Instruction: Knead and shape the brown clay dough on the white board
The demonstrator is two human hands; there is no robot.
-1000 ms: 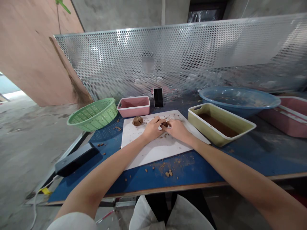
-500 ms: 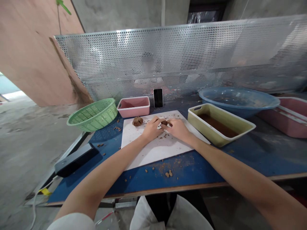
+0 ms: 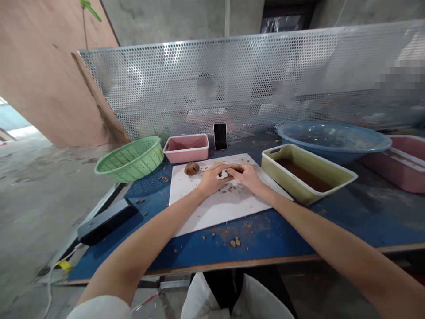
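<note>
My left hand and my right hand meet over a white board. Between their fingers is a brown clay-like piece, partly covered by the fingers. Both hands are closed around it, fingertips touching. A brown lump with a crack in it rests on the board's back left, to the left of my left hand. Small brown crumbs lie on the board under and around my hands.
Behind the board stand a pink tub and an upright phone. A green basket is left, with a dark box nearer. Right are an olive tub of brown liquid, a blue basin and another pink tub.
My fingers have shifted around the brown piece, and more of it shows by my right hand. The whole view has moved slightly.
</note>
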